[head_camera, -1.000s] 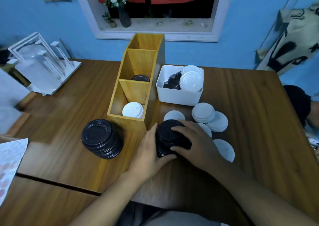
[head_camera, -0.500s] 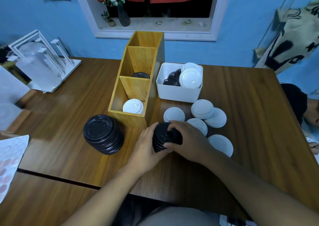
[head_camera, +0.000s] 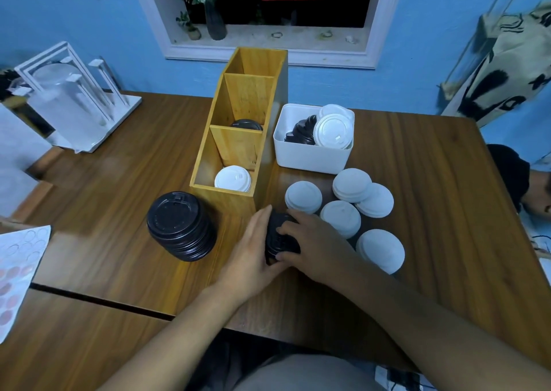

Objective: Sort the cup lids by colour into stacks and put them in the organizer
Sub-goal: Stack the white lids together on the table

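Observation:
A small stack of black lids (head_camera: 278,237) stands on the wooden table (head_camera: 432,211), just in front of the wooden organizer (head_camera: 238,140). My left hand (head_camera: 253,256) cups its left side and my right hand (head_camera: 310,247) grips it from above and the right. A taller black stack (head_camera: 180,226) stands free to the left. Several white lids (head_camera: 351,199) lie in low piles to the right. The organizer's near compartment holds white lids (head_camera: 233,179); its middle compartment holds black lids (head_camera: 247,124).
A white bin (head_camera: 310,158) behind the white piles holds mixed black and white lids. A white rack (head_camera: 74,101) stands far left, a sheet of paper (head_camera: 18,271) at the near left edge. A person (head_camera: 524,182) is at the right edge.
Both hands have stayed around the small black stack, closing in on it more tightly; my right fingers now lie further over its top.

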The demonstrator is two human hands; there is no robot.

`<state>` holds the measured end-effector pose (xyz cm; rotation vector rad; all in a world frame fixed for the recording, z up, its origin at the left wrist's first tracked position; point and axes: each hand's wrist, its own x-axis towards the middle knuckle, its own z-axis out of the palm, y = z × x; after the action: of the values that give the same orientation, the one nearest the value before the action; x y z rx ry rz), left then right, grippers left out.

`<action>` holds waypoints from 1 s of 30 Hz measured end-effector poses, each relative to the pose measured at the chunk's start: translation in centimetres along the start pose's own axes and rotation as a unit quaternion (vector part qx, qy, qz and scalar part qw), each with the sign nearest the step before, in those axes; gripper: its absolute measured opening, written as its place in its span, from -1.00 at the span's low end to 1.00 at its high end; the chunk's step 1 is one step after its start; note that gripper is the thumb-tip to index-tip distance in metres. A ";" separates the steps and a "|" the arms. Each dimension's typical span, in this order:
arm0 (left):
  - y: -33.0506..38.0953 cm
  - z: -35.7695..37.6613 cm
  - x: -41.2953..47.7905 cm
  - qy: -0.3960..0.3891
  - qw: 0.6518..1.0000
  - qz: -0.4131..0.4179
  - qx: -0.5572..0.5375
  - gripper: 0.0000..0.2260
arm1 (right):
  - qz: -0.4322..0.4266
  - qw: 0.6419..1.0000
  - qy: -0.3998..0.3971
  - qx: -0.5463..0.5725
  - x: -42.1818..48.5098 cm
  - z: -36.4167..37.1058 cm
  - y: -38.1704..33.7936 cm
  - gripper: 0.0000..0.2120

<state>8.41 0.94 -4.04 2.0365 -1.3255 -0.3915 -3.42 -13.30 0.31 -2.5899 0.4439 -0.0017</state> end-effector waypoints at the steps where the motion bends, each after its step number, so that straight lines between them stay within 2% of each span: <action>1: 0.0 0.0 0.0 -0.004 1.000 0.005 0.005 -0.13 | -0.001 1.000 0.001 -0.012 0.0 0.1 -0.2 -0.54; 8: -0.1 0.6 -0.8 -0.004 0.987 0.037 0.156 -0.19 | -0.008 1.000 0.022 -0.002 0.1 0.7 -0.2 -0.54; 16: -0.4 0.5 -1.0 -0.016 0.990 0.011 0.138 -0.15 | 0.004 0.997 -0.026 0.068 -0.1 -0.8 0.5 -0.59; 22: -0.6 0.9 -0.9 0.024 0.993 -0.014 0.111 -0.15 | -0.009 0.998 -0.017 0.063 0.9 -3.1 0.8 -0.67; 24: -0.4 0.9 -0.9 0.039 0.992 -0.011 0.118 -0.15 | 0.009 0.996 0.062 0.068 2.2 -5.2 1.8 -0.72; 26: -0.3 0.9 -0.9 0.055 0.990 -0.005 0.126 -0.16 | 0.019 0.980 0.190 0.052 4.0 -7.8 3.5 -0.71; 28: -0.2 0.8 -1.0 0.061 0.989 -0.008 0.135 -0.16 | 0.020 0.948 0.315 -0.045 6.3 -10.2 5.3 -0.64; 30: -0.2 0.9 -0.9 0.060 0.988 -0.011 0.139 -0.16 | 0.060 0.921 0.364 -0.123 8.5 -11.6 6.8 -0.48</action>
<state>7.62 1.50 -4.92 2.2649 -1.3455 -0.0924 1.50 -27.10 6.44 -2.7269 0.9115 -0.9455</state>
